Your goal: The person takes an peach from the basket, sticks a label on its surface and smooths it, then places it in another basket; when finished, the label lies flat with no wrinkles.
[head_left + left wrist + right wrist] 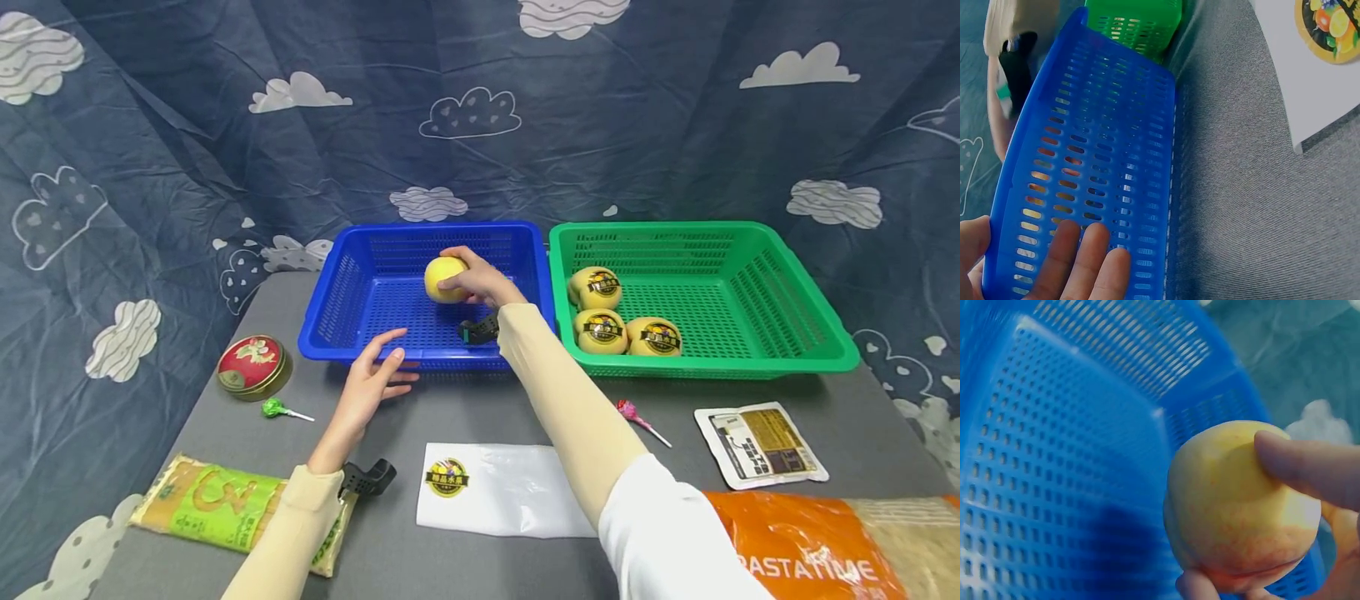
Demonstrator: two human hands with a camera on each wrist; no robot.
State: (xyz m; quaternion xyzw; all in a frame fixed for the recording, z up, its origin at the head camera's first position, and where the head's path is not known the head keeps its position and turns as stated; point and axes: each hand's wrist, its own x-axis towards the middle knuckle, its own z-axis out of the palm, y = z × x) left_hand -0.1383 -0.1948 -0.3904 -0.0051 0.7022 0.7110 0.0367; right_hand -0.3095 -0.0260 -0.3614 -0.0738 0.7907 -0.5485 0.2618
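My right hand (483, 279) grips a yellow peach (446, 279) over the blue basket (420, 363). In the right wrist view, the thumb presses one side of the peach (1241, 500), which has a reddish blush low down, and other fingers curl underneath. The basket floor shows beyond it. At the basket's front left, my left hand (367, 387) has its fingers spread and loosely bent, holding nothing. The left wrist view has its thumb by the rim and its fingertips (1094, 240) in front of the slotted outer wall of the blue basket (1079, 162).
A green basket (750, 364) with several labelled peaches (602, 331) adjoins on the right. Around lie a red round tin (251, 364), green lollipop (273, 407), pink lollipop (628, 409), noodle pack (217, 504), white labelled bag (502, 487), white pouch (761, 446) and orange pasta bag (802, 542).
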